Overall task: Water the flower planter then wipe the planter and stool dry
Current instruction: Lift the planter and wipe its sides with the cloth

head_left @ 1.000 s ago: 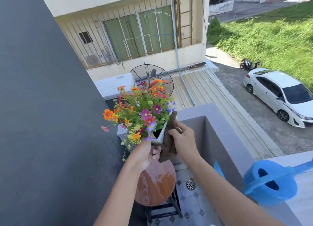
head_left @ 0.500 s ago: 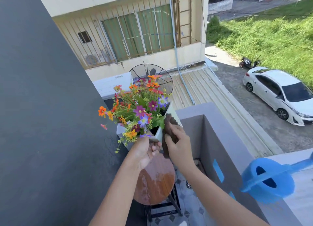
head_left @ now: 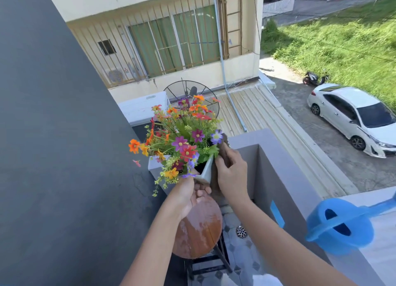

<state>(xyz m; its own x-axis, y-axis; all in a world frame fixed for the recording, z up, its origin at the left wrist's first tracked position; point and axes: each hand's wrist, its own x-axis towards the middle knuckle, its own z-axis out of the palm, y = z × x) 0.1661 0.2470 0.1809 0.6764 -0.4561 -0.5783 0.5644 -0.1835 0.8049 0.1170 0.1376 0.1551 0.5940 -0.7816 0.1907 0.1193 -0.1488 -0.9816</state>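
Note:
A white planter [head_left: 206, 170] full of orange, pink and purple flowers [head_left: 182, 140] is lifted above the round wooden stool [head_left: 198, 227]. My left hand [head_left: 188, 192] grips the planter from below at its near corner. My right hand [head_left: 232, 172] presses a dark brown cloth [head_left: 225, 145] against the planter's right side. The stool top is wet, with pale patches of water on the wood. Most of the planter's body is hidden by the flowers and my hands.
A blue watering can [head_left: 340, 227] sits on the grey balcony wall [head_left: 285, 178] at the right. A dark wall [head_left: 53, 157] fills the left. The tiled floor with a drain [head_left: 241, 231] lies beside the stool. Far below are a roof and a white car [head_left: 355, 118].
My right hand has slid the cloth up and along the planter's right side. The planter has stayed held above the stool, shifting only slightly.

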